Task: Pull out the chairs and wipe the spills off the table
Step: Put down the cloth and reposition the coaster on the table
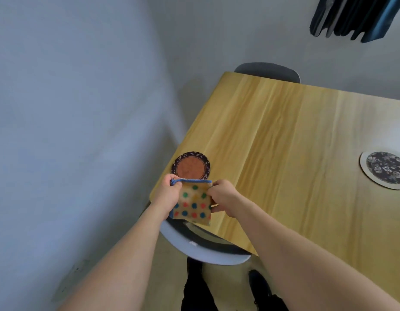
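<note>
A folded tan cloth (193,204) with red, green and blue dots and a blue hem hangs over the near left corner of the wooden table (284,142). My left hand (166,194) pinches its upper left edge. My right hand (221,194) grips its right edge. A grey chair (201,250) is tucked under the table's near side, just below the cloth. A second grey chair (267,71) shows at the far side, also pushed in. I see no spill on the tabletop.
A round brown coaster with a dark patterned rim (191,167) lies by the table's left corner. A round dark floral coaster (385,169) lies at the right. Pale walls close in on the left and back. Dark items (354,16) hang on the wall.
</note>
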Tool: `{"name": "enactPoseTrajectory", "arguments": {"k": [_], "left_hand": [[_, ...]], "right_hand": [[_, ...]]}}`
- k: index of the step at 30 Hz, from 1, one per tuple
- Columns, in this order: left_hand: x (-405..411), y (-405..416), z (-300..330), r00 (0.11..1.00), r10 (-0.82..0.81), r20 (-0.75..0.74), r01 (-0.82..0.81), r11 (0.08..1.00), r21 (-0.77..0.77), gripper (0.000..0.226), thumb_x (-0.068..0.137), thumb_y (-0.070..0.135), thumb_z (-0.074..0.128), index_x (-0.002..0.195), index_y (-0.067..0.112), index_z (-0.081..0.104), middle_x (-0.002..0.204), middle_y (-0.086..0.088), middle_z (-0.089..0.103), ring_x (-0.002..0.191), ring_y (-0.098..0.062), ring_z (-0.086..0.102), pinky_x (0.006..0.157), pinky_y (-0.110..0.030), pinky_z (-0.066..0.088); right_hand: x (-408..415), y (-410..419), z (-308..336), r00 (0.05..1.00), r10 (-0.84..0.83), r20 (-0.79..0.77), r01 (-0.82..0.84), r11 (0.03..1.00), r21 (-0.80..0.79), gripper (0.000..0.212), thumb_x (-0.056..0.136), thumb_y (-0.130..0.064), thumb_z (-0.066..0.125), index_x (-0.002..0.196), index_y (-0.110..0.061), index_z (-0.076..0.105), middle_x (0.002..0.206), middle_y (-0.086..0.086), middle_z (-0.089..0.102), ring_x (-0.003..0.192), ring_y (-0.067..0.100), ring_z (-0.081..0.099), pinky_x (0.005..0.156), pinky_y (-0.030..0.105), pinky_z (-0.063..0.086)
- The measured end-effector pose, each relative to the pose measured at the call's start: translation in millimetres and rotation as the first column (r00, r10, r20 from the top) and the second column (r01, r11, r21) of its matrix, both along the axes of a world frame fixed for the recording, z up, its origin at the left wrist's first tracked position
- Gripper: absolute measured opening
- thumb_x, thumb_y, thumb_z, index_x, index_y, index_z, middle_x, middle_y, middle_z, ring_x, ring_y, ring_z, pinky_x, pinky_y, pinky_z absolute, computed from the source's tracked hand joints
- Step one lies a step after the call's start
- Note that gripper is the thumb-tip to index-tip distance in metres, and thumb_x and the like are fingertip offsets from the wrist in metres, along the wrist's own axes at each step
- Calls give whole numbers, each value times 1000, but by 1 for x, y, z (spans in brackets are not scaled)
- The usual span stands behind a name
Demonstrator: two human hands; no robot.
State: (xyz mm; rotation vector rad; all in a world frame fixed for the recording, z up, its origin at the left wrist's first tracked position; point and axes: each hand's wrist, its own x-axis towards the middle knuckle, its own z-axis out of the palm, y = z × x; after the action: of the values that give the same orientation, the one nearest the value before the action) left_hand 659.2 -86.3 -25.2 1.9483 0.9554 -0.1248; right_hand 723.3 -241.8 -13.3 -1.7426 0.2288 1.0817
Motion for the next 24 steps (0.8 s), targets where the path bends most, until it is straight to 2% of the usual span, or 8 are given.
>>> {"name": "enactPoseTrajectory", "arguments": {"k": [5, 10, 14, 20, 24], "left_hand": [[15, 91, -35, 970, -172, -172, 178, 984, 20, 6, 98, 20, 48, 98, 23, 54, 82, -3, 54, 63, -17, 44, 55, -29, 39], [41, 139, -69, 924, -268, -271, 281, 960, 11, 7, 101, 22, 46, 100, 22, 53, 93, -6, 61, 72, -17, 52, 57, -29, 44], [58, 148, -89, 888, -343, -306, 362, 932, 6, 6, 101, 22, 46, 101, 21, 52, 90, -4, 60, 71, -18, 54, 59, -32, 46], [71, 149, -102, 865, -405, -294, 440, 896, 59, 3, 101, 20, 48, 102, 22, 51, 88, 3, 58, 75, -13, 57, 56, -26, 43], [75, 153, -103, 857, -413, -306, 445, 894, 40, 5, 101, 22, 50, 106, 22, 49, 92, 4, 57, 77, -11, 58, 55, -24, 43]], "right_hand": [[-5, 83, -48, 988, -82, -129, 74, 995, -64, 24, 94, -4, 40, 108, -7, 59, 97, 11, 70, 79, 21, 71, 56, 34, 60], [3, 132, -89, 978, -142, -154, 116, 979, -169, 21, 93, -10, 45, 107, -11, 60, 101, 11, 69, 79, 25, 72, 66, 41, 62], [11, 146, -109, 975, -179, -135, 137, 952, -272, 22, 91, -8, 43, 105, -10, 59, 101, 12, 67, 78, 28, 71, 68, 42, 62], [12, 151, -125, 984, -176, -20, 160, 930, -332, 27, 79, -5, 41, 96, -8, 63, 93, 10, 67, 80, 29, 69, 70, 45, 61], [16, 150, -121, 986, -165, -13, 149, 923, -356, 26, 79, -6, 44, 95, -10, 64, 92, 9, 67, 80, 27, 68, 71, 43, 61]]}}
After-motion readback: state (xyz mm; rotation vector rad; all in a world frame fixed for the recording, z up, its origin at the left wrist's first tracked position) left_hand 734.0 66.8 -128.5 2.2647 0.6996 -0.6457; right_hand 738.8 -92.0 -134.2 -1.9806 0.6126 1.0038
